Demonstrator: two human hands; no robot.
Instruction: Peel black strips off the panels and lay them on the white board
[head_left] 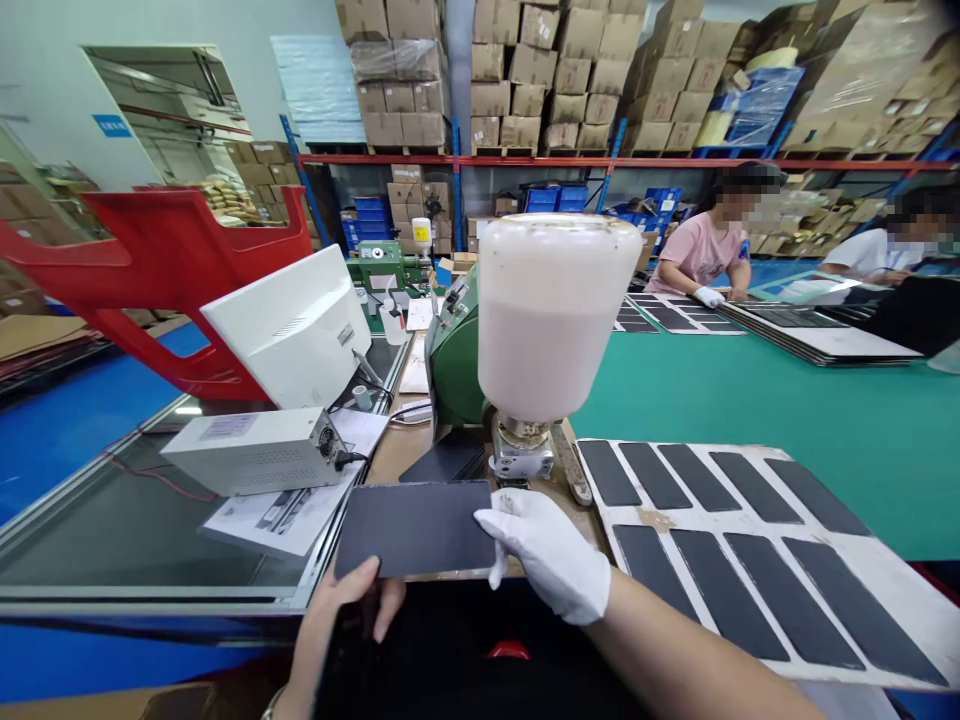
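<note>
Pinching a dark panel (pixel 416 530) between them, both hands showed at lower centre of the head view: the bare left hand (pixel 358 598) gripped its lower left corner, thumb on top, and the gloved right hand (pixel 551 555) gripped its right end. The panel lay nearly level, just in front of the bottle (pixel 551 320) at centre. At lower right, a white board (pixel 889 575) bore two rows of similar dark pieces (pixel 699 477). A box (pixel 255 450) sat at centre left, near a monitor (pixel 289 330).
</note>
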